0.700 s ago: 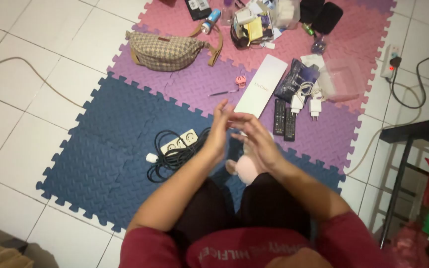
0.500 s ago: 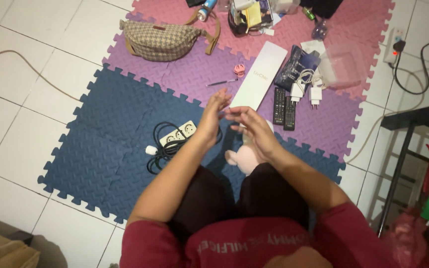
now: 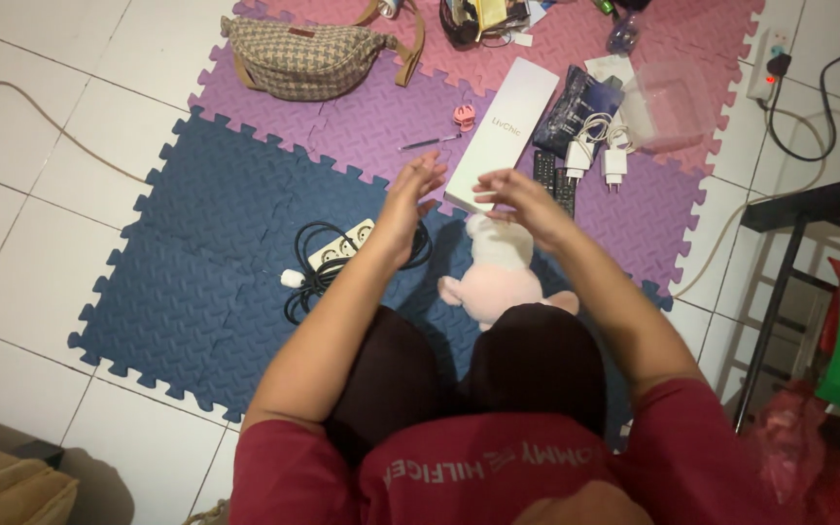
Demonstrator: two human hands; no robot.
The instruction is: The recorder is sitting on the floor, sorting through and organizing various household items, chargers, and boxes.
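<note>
Both hands raised over the mats near frame centre, empty. Left hand (image 3: 408, 199) flat and open, fingers spread loosely, pointing toward the upper right, above the black coiled cable (image 3: 328, 277) and white power strip (image 3: 340, 247). Right hand (image 3: 522, 199) open too, fingers relaxed and slightly curled, pinching nothing, hovering just over the head of the pink plush toy (image 3: 498, 277). Plush toy lying on the blue foam mat (image 3: 216, 243) just below centre, against the dark-clad knees. Long white box (image 3: 503, 131) just above the hands, slanting up and right on the purple mat. Beside it, toward the upper right, two black remotes (image 3: 546, 175), white chargers (image 3: 595, 156) and a clear plastic container (image 3: 668, 107). Checked waist bag (image 3: 308, 58) at upper left. Pen (image 3: 430, 144) and small pink clip (image 3: 464, 117) between bag and box.
</note>
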